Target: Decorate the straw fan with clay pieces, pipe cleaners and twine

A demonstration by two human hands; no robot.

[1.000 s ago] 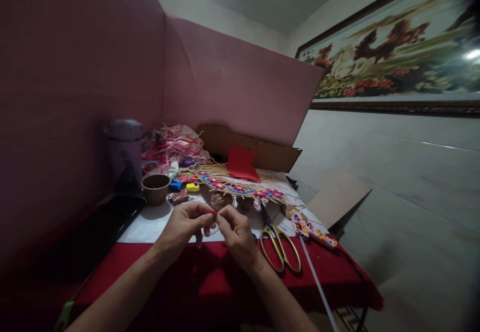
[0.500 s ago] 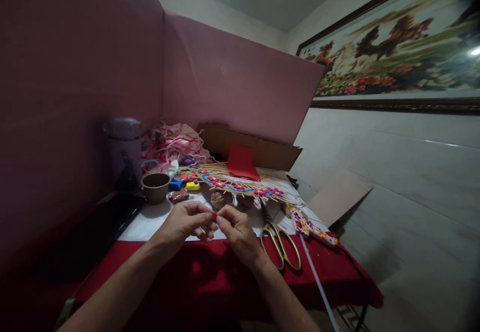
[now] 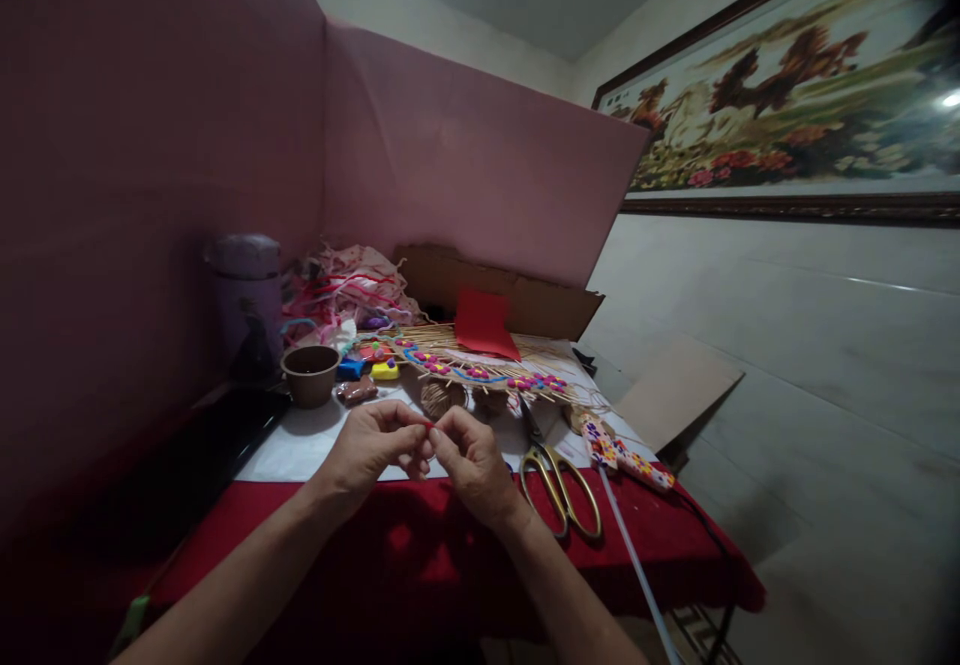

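Observation:
Between the fingertips of both hands is a small red piece [image 3: 428, 425], mostly covered, so its material is unclear. My left hand [image 3: 381, 442] pinches it from the left with thumb and index finger, the other fingers curled below. From the right, my right hand [image 3: 474, 463] pinches the same piece. Both hands hover over the front edge of a white sheet [image 3: 289, 457]. Gold-handled scissors [image 3: 561, 485] lie right of my right hand. Beyond my fingers sits a ball of twine [image 3: 441, 398], with a strip of sticks decorated with pink flowers [image 3: 480, 375] behind it.
A brown pot [image 3: 310, 390], a packet of brown clay [image 3: 357, 392] and a yellow packet [image 3: 385, 372] stand left. A flower-patterned glue gun [image 3: 626, 460] with a long glue stick lies right. Red paper [image 3: 484, 325] leans at the back. A lilac flask [image 3: 247, 310] stands far left.
Both hands stay close together, with small finger shifts. The red piece showed more half a second ago and is more covered now. The view has tilted slightly.

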